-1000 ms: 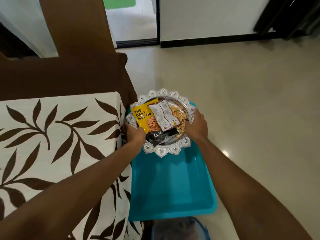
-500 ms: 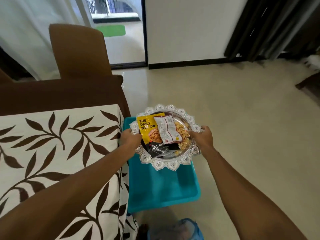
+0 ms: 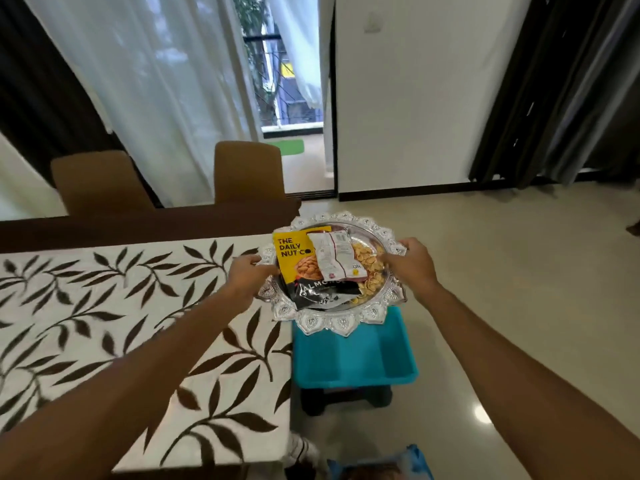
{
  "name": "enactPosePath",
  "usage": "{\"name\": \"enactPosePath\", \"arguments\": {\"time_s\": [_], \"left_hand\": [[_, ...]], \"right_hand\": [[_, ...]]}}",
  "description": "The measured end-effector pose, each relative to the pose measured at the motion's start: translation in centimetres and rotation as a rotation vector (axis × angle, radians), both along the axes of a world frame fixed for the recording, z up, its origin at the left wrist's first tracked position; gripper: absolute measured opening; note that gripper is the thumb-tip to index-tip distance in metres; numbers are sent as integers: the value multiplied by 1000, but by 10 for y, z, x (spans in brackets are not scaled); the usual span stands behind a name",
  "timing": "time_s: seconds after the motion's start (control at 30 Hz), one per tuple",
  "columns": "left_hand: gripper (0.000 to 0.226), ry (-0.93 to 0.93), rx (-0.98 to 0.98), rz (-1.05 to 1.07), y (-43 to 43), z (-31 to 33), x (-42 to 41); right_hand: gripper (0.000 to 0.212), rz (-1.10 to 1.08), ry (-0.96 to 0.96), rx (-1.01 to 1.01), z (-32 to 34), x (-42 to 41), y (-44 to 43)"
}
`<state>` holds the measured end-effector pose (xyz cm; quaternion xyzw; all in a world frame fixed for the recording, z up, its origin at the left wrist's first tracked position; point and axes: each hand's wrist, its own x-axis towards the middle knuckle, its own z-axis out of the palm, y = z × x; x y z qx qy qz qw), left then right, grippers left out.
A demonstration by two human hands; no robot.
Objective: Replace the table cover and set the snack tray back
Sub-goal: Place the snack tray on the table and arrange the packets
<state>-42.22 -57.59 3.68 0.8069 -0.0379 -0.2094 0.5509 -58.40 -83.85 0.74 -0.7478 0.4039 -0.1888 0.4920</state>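
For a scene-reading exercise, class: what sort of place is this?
Probably a home dining area: a cream, brown-leaf cloth over a dark wooden table, brown upholstered chairs behind it, white sheer curtains.

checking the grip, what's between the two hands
In the head view, the tray, held at its rim by the left hand and right hand, fills the gap, carrying a yellow packet and a white packet.

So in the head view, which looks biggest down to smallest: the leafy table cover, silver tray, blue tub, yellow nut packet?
1. White leaf-print table cover.
2-3. Ornate silver tray and turquoise plastic tub: unsure, since the tray is nearer and hides part of the tub.
4. Yellow-and-black nut packet.
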Motion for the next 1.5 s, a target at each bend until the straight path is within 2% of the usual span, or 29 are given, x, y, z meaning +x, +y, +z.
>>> {"name": "enactPosePath", "arguments": {"time_s": [0.03, 0.13, 0.2, 0.33, 0.4, 0.53, 0.57, 0.6, 0.67, 0.77, 0.93, 1.0, 1.07, 1.13, 1.2, 1.37, 1.5], "left_hand": [[42, -17, 7, 10, 18, 6, -1], [46, -40, 18, 78, 79, 32, -12], [26, -59, 35, 111, 114, 44, -16], [39, -87, 53, 180, 207, 61, -25], [18, -93, 79, 225, 256, 65, -31], [25, -96, 80, 286, 330, 66, -36], [23, -82, 71, 333, 400, 57, -33], [22, -94, 65, 335, 411, 56, -28], [45, -71, 86, 341, 432, 54, -25], [57, -84, 63, 344, 520, 52, -17], [29, -62, 79, 309, 653, 40, 2], [26, -33, 55, 310, 692, 39, 9], [33, -19, 59, 293, 720, 42, 20], [27, -23, 63, 274, 732, 42, 32], [32, -36, 54, 270, 736, 42, 47], [38, 0, 42, 277, 713, 38, 93], [25, 3, 65, 269, 689, 32, 135]], "right_hand": [[61, 20, -7, -3, 9, 0, 13], [62, 114, -39, -10, 32, 4, 61], [62, 160, -39, -20, 42, 10, 90], [63, 264, -20, -27, 55, 27, 170], [65, 317, -16, -26, 59, 35, 215], [65, 355, -38, -5, 63, 48, 291], [64, 381, -37, -13, 51, 66, 357], [62, 362, -41, -6, 53, 67, 368], [57, 341, -69, 30, 53, 69, 389], [60, 348, -74, 51, 37, 84, 481], [48, 269, -106, 147, 18, 105, 621], [43, 268, -107, 179, 16, 111, 658], [39, 270, -119, 202, 14, 120, 683], [34, 277, -127, 208, 14, 129, 695], [30, 268, -130, 201, 15, 142, 701], [43, 248, -119, 144, 15, 181, 684], [31, 221, -133, 135, 19, 219, 661]]}}
